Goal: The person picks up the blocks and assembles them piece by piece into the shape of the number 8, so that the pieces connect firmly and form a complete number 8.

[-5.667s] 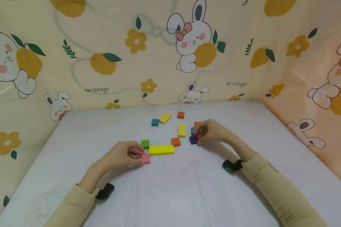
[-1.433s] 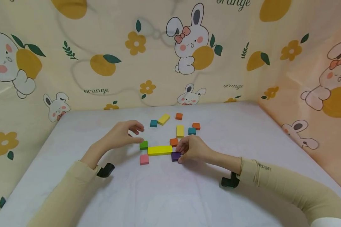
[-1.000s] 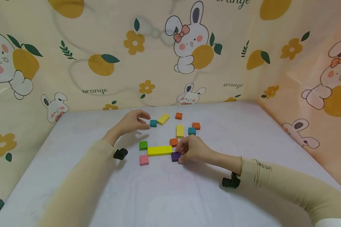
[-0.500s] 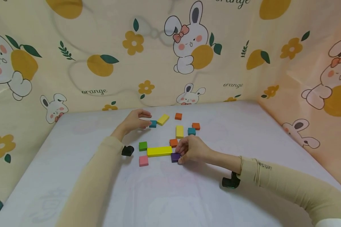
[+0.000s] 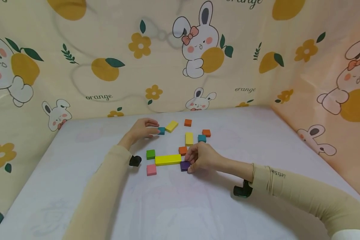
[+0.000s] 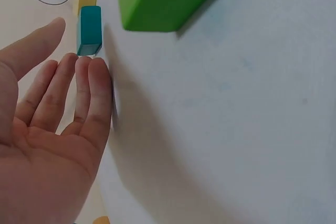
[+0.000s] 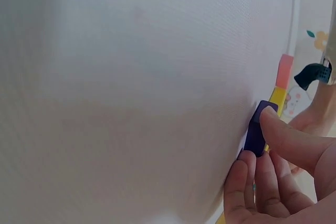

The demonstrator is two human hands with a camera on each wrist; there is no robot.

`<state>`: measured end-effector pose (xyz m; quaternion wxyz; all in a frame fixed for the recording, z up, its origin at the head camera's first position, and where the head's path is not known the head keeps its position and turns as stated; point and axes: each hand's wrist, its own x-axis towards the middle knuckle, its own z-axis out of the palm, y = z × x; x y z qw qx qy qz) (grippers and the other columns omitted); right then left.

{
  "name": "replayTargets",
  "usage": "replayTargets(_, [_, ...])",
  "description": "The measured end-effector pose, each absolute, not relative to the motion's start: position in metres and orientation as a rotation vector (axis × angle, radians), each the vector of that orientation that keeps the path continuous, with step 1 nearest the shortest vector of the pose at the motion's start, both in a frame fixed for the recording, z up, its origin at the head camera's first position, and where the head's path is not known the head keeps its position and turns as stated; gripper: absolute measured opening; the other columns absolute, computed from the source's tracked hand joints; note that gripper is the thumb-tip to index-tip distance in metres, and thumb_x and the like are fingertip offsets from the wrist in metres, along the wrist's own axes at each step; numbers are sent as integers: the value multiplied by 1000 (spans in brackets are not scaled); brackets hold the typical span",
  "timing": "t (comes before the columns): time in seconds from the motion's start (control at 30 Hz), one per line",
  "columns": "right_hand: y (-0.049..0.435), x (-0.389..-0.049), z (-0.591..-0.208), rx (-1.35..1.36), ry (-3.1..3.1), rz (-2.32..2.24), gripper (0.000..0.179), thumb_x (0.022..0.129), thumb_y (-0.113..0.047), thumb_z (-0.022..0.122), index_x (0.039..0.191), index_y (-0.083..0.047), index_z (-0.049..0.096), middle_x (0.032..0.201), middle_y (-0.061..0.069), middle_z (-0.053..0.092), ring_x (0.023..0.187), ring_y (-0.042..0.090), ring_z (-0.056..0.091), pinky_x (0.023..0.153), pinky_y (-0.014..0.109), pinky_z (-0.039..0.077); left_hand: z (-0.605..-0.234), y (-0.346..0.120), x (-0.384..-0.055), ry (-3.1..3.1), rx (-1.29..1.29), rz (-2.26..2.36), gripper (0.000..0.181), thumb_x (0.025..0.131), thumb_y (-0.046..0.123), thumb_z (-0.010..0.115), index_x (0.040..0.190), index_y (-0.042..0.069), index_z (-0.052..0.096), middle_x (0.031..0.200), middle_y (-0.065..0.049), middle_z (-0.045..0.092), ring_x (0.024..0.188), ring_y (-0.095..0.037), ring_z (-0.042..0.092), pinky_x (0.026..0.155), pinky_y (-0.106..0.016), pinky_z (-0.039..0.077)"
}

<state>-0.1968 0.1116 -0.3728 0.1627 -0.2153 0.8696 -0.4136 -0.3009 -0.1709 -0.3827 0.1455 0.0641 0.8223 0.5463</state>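
At the back left, my left hand point(image 5: 139, 129) is beside a teal block point(image 5: 162, 131). In the left wrist view its fingers are relaxed with the thumb held apart, and the teal block point(image 6: 90, 27) lies just beyond the fingertips; whether they touch I cannot tell. My right hand point(image 5: 206, 156) pinches a purple block point(image 5: 184, 166) between thumb and fingers, at the right end of a long yellow block point(image 5: 168, 160). The right wrist view shows the thumb on the purple block point(image 7: 255, 132). A green block point(image 5: 150, 154) and a pink block point(image 5: 151, 170) flank the yellow block's left end.
An orange block point(image 5: 182, 151) lies behind the long yellow block's right end. Further back are a short yellow block point(image 5: 189, 138), a second teal block point(image 5: 201, 138), two more orange blocks, one being the far orange block point(image 5: 188, 122), and a slanted yellow block point(image 5: 171, 126).
My left hand has left the pink block and moved back to the teal block. My right hand has brought the purple block leftward and nearer, to the long yellow block, and stays there.
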Motion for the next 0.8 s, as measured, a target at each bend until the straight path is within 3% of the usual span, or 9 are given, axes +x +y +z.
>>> replayTargets(0.47, [113,-198,-377,-589,2462,-1212,32,66,-3,91,90,-3,70,83,7,66,74,22,60,71,31,54,-388,-161,-302,2477,106,1485,46,89,11,74,130,6,54,132,-10,58,105,-27,57,87,-34,52])
replayTargets(0.8, [113,-197,-375,-581,2464,-1207,32,65,-2,91,90,-3,70,83,7,66,74,21,60,70,30,54,-388,-158,-306,2585,185,1322,40,86,9,78,121,6,61,126,-12,62,91,-26,59,79,-31,52])
